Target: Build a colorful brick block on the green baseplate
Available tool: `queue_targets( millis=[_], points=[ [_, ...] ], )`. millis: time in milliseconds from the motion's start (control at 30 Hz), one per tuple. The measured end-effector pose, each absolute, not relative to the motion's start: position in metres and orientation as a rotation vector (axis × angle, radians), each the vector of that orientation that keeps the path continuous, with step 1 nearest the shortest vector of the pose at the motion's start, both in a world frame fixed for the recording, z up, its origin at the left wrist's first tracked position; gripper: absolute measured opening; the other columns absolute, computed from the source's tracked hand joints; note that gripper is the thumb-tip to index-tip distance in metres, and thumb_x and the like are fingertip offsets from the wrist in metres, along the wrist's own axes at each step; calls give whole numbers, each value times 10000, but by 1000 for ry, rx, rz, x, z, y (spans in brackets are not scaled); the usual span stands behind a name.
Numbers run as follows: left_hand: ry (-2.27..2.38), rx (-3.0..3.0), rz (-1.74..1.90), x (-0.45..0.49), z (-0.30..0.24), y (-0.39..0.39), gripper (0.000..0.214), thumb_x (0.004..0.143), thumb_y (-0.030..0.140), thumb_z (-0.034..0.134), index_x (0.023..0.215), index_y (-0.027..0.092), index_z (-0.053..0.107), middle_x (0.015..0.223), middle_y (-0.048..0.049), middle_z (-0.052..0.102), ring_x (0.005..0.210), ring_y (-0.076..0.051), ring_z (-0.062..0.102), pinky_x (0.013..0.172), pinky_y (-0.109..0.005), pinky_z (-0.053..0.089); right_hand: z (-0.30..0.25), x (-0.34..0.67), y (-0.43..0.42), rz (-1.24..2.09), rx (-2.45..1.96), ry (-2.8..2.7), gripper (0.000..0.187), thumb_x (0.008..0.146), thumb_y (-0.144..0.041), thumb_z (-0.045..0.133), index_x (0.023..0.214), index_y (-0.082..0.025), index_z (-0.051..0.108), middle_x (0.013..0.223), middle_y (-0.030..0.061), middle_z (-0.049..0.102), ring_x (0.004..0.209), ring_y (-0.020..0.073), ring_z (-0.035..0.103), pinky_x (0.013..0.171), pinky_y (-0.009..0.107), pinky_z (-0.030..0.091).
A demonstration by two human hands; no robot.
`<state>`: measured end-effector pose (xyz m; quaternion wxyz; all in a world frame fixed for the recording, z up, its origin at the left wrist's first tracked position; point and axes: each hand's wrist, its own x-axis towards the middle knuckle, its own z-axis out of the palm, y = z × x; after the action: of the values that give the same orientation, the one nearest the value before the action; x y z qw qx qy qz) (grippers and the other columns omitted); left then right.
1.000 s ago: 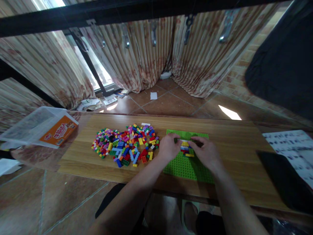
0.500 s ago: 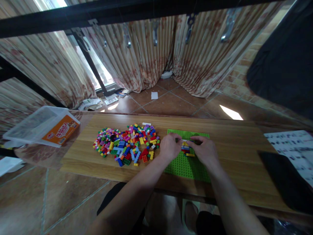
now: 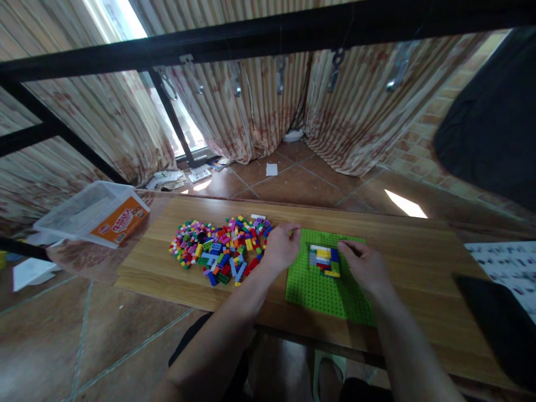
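A small build of flat toy bricks (image 3: 323, 253) in white, yellow, blue, red and grey sits on a green studded baseplate (image 3: 305, 298). My right hand (image 3: 365, 264) is just right of the build, thumb and forefinger slightly apart close to its blue bricks; whether they touch it is unclear. Over the baseplate's left edge hovers my left hand (image 3: 283, 246), its fingers loosely bent and no brick visible in them. To its left lies a pile of loose toy bricks (image 3: 226, 251) in many colours, partly covered by that hand.
The wooden table (image 3: 412, 268) bears everything. A clear plastic box (image 3: 75, 215) with an orange label stands at the left end. On the right lie a black flat object (image 3: 489, 318) and a printed sheet (image 3: 511, 268). A dark metal bar (image 3: 251, 42) crosses above.
Both hands were together over the build, fingers at a white brick. Now they have parted: the left has moved left, the right to the build's right side, uncovering its top. The camera view has shifted.
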<state>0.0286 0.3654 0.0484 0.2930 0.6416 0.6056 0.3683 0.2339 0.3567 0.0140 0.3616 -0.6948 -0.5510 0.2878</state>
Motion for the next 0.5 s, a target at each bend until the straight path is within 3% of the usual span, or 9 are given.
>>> queue_targets(
  millis=[167, 500],
  points=[
    [1685, 1534, 1164, -12, 61, 373, 242, 857, 159, 530, 959, 154, 749, 933, -61, 751, 840, -167, 688, 796, -274, 542, 22, 231, 356, 632, -1883, -1362, 365, 749, -487, 582, 877, -192, 755, 832, 92, 750, 771, 252, 683, 737, 375, 511],
    [1738, 1551, 1129, -39, 66, 367, 211, 832, 141, 562, 892, 160, 764, 891, -52, 757, 831, -167, 676, 827, -268, 518, 38, 210, 348, 449, -1676, -1233, 359, 803, -450, 582, 929, -153, 740, 864, 102, 740, 773, 239, 669, 751, 380, 517]
  ],
)
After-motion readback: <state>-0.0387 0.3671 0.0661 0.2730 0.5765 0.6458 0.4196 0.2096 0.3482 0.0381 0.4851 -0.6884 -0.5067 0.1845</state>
